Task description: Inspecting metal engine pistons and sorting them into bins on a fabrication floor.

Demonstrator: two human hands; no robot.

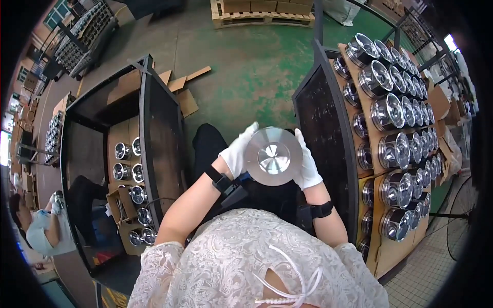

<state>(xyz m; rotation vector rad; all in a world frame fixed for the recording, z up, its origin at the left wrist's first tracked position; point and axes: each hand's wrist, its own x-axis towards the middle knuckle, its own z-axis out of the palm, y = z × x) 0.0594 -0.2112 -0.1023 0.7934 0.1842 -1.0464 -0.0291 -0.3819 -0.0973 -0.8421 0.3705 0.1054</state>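
Between my two white-gloved hands, in front of my body, is a shiny round metal piston (273, 156) with its crown facing up. A bright, polished hollow sits in the middle of the crown. My left hand (240, 154) grips its left side, and my right hand (307, 167) is wrapped round the right side. Most fingers are hidden under or behind the metal. Both wrists wear black bands.
On my right, several pistons (394, 150) stand in rows on cardboard over a black-framed cart (328, 118). A black-walled bin (149, 102) with more pistons stands left. Loose cardboard (188, 102) lies on the green floor; a wooden pallet (264, 20) is ahead. Another person (43, 228) works far left.
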